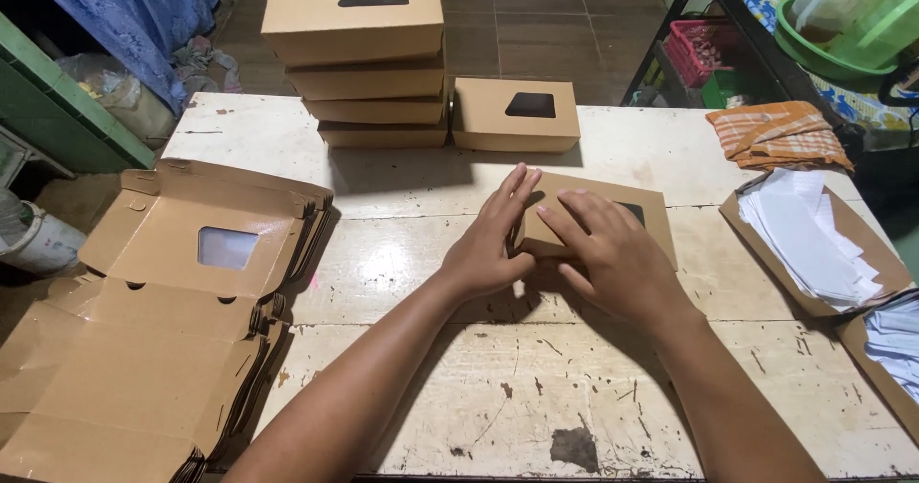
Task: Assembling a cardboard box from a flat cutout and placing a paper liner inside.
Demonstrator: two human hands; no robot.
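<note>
A brown cardboard box point(643, 210) with a dark window in its lid lies on the worn white table point(498, 406) in front of me. My left hand point(490, 244) rests flat against the box's left side, fingers stretched along it. My right hand point(613, 258) presses down on the lid, fingers spread and covering part of the window. Neither hand has its fingers wrapped around the box.
A stack of several finished window boxes point(356, 57) stands at the table's far side, with a single one point(515, 112) beside it. Unfolded flat box blanks point(163, 330) are piled at left. At right, a shallow box holds white paper sheets point(809, 239); an orange cloth point(777, 134) lies behind.
</note>
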